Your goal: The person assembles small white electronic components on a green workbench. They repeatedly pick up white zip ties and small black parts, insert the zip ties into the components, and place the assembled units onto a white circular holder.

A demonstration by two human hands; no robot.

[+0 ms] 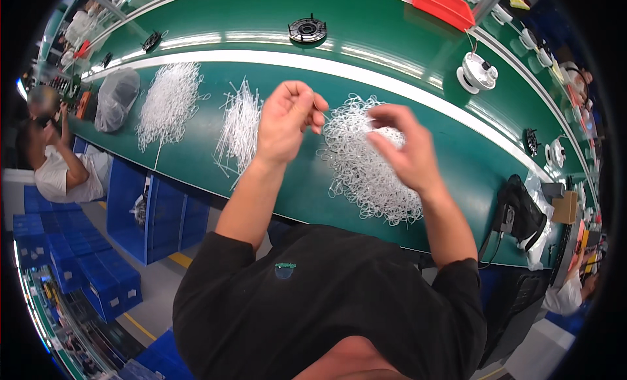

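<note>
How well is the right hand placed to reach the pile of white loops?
Probably yes, it can: the right hand appears open above the pile of white loops, and nothing visible blocks its way.

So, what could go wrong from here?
Loops in the big white pile by the right hand could snag and tangle. That pile lies near the front edge of the green bench, so pieces might fall. The left forearm passes near the straighter white pile and might scatter it.

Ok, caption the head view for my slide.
Left hand pinched near straight white ties, right hand over looped white ties on a green table.
</note>
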